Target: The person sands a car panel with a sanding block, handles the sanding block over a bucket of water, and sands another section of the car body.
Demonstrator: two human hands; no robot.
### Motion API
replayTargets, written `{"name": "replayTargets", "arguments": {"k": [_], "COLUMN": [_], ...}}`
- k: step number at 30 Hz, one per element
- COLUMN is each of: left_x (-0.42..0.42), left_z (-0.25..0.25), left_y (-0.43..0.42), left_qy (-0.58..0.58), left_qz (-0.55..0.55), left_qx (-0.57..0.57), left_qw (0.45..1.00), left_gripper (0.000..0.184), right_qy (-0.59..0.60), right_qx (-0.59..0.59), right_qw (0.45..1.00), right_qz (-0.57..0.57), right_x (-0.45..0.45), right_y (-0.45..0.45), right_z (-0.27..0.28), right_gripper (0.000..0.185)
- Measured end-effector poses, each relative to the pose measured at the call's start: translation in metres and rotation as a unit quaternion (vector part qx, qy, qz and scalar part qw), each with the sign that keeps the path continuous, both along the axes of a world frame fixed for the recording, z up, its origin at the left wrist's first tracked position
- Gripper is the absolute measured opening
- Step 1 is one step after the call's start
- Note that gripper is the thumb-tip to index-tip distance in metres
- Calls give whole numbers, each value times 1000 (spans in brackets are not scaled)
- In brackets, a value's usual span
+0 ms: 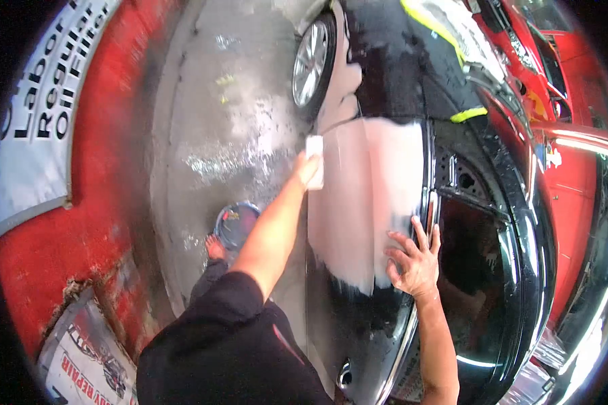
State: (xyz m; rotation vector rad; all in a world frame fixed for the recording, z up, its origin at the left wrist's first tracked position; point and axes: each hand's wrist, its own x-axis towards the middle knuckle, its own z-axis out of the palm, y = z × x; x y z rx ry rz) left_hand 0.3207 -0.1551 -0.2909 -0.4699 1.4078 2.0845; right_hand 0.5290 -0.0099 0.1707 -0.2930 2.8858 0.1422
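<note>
My left hand [308, 170] is closed round a long white block [315, 144], which lies against the lower side of a car door panel. This door [344, 216] is black, with a wide, dull, pinkish-grey sanded patch that looks wet. Further right, my right hand [412, 264] rests with fingers spread on the upper part of the door, by the shiny window trim [431, 202]. Nothing shows in its fingers. The face of the block against the panel is hidden.
A round bucket [236, 223] stands on the wet floor [250, 128] beside my foot [215, 247]. Ahead are the car's front wheel [314, 64] and yellow tape [469, 115]. A red wall [108, 169] with a banner [37, 162] runs along the left. Another red car [567, 223] stands beyond.
</note>
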Motion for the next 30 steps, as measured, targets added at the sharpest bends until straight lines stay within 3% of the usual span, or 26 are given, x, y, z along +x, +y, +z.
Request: {"name": "replayTargets", "arguments": {"k": [1, 2, 3, 4, 5, 6, 7, 8, 9, 13, 20, 27, 30], "left_x": [19, 31, 54, 81, 110, 140, 166, 181, 195, 229, 239, 249, 222], "left_z": [-27, 22, 10, 17, -42, -68, -36, 18, 36, 102, 160, 148, 134], "left_y": [-24, -78, -123, -174, -234, -306, -376, -434, -486, -618, -658, -654, -648], "left_qy": [-5, -120, -96, -180, -100, -91, -80, -136, -138, -151, -154, -114, -48], "left_qz": [-5, -27, -18, 34, -29, -127, -173, -230, -249, -193, -112, -77, -64], "left_qx": [35, 16, 12, 31, -116, -295, -353, -448, -496, -555, -518, -463, -446], "left_qw": [999, 992, 995, 983, 988, 943, 916, 853, 820, 795, 834, 875, 891], "left_gripper": [35, 36, 36, 40, 47, 52, 54, 52, 51, 46, 38, 31, 29], "right_qy": [3, 5, 12, 21, 21, -38, -39, -35, -36, 15, 22, 68, 15], "right_qx": [-7, 4, 1, -2, 0, 73, 67, 62, 72, 72, 80, 63, 56], "right_qw": [1000, 1000, 1000, 1000, 1000, 996, 997, 997, 996, 996, 995, 994, 997], "right_qz": [-3, 3, 8, 13, 16, 24, 21, 23, 31, 52, 53, 62, 47], "right_x": [1, 2, 4, 5, 6, 7, 9, 10, 12, 19, 27, 29, 26], "right_y": [-1, 0, 1, 2, 1, 2, 3, 4, 6, 7, 16, 23, 26], "right_z": [1, 1, 1, 1, 4, 10, 11, 10, 9, 5, -5, -16, -11], "right_gripper": [23, 22, 22, 22, 21, 23, 25, 28, 29, 25, 30, 21, 28]}}
